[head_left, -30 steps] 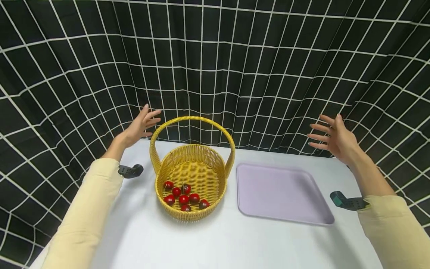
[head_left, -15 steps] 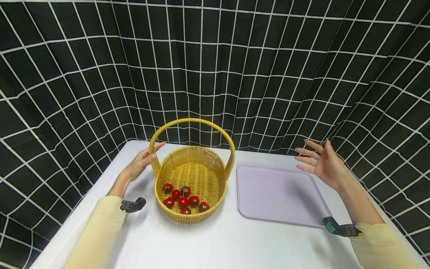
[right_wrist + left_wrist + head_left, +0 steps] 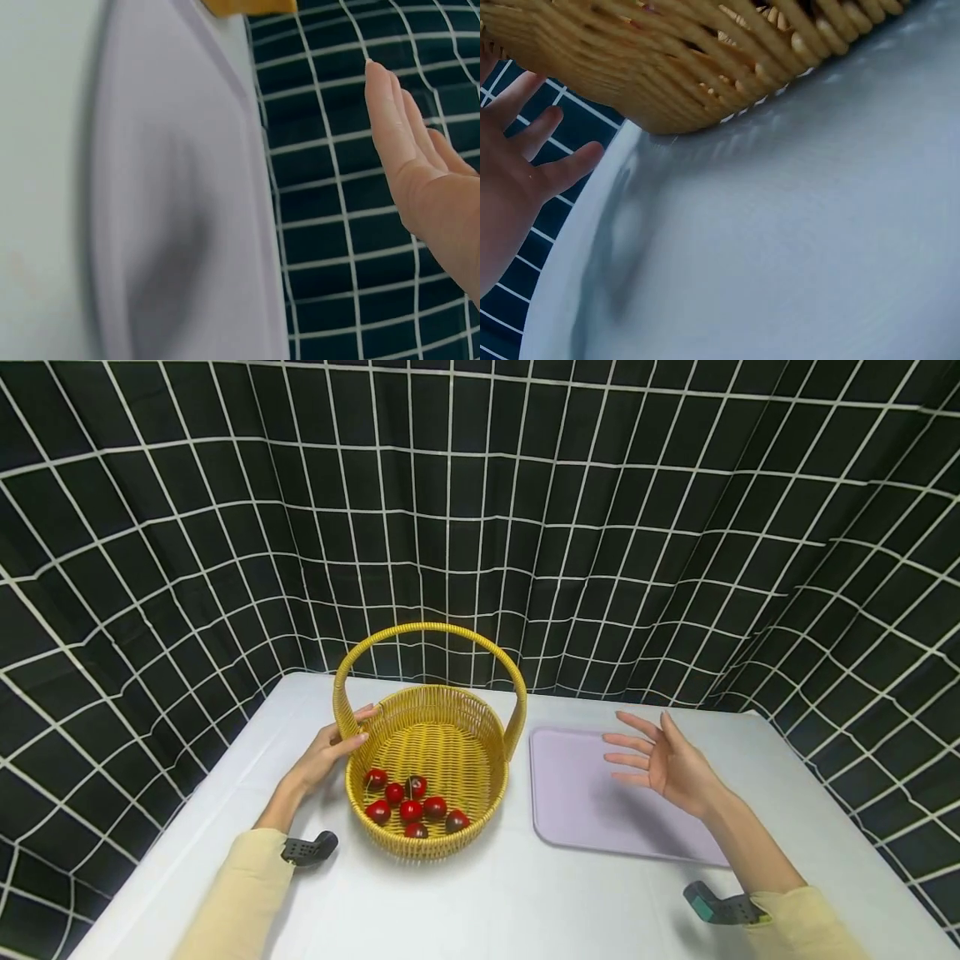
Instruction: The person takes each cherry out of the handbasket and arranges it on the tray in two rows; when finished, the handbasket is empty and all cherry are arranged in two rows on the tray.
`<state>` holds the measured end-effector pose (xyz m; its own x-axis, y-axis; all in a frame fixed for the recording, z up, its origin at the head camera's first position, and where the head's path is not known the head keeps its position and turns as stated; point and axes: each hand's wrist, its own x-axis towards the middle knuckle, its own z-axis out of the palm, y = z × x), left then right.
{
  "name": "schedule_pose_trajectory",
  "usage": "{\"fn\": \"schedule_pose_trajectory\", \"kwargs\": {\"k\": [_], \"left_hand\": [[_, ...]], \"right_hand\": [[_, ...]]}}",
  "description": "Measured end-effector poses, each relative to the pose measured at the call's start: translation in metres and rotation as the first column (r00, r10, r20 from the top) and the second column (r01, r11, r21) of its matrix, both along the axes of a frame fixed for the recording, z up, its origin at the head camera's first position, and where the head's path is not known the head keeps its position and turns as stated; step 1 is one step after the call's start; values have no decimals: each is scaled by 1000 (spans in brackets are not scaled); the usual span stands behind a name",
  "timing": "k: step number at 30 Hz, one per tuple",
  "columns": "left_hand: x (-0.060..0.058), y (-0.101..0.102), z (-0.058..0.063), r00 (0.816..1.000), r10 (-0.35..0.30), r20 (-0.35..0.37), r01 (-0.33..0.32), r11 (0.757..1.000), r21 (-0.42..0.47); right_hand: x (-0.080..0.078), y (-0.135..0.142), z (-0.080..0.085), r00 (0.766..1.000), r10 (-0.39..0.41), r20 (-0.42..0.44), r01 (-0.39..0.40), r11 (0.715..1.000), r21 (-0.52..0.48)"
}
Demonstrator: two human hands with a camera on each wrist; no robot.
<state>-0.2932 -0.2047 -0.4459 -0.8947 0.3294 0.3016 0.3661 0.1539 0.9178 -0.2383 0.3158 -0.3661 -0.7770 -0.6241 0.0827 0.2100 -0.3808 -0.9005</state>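
Observation:
A round yellow wicker basket point(image 3: 442, 752) with a tall arched handle stands on the white table, with several dark red cherries point(image 3: 410, 810) gathered in its near left part. My left hand point(image 3: 326, 756) is at the left foot of the handle, its thumb in front and fingertips beyond. In the left wrist view, straight, spread fingers point(image 3: 536, 131) lie close beside the wicker wall; firm contact cannot be made out. My right hand point(image 3: 675, 768), fingers extended and holding nothing, hovers above a pale lilac tray point(image 3: 570, 810), also visible in the right wrist view.
The white table point(image 3: 450, 910) carries the basket left of centre and the tray to its right, with a narrow gap between. Black curtain point(image 3: 480, 510) with a white grid encloses the back and both sides.
My left hand has come down and rightward to the basket's handle foot. My right hand has lowered and shifted left over the tray. Basket and tray stay in place.

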Motion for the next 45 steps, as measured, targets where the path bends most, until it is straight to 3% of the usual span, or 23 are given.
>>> {"fn": "schedule_pose_trajectory", "kwargs": {"k": [7, 11, 17, 27, 34, 45], "left_hand": [[6, 5, -3, 999, 10, 50, -10, 1000, -1], [7, 9, -3, 996, 12, 94, -11, 1000, -16], [6, 14, 0, 995, 11, 97, -11, 1000, -9], [4, 18, -8, 986, 69, 154, -85, 992, 94], [9, 19, -9, 978, 128, 163, -147, 983, 107], [10, 19, -9, 978, 112, 174, -139, 979, 149]], "right_hand": [[9, -26, -13, 996, 90, 18, -91, 992, 90], [14, -41, -17, 986, 165, 14, -165, 982, 94], [17, -63, -15, 973, 231, 17, -231, 968, 98], [15, -92, -2, 979, 203, 11, -202, 969, 146], [12, -120, 9, 980, 197, 15, -196, 958, 210], [3, -157, 13, 976, 217, -8, -207, 941, 268]]}}
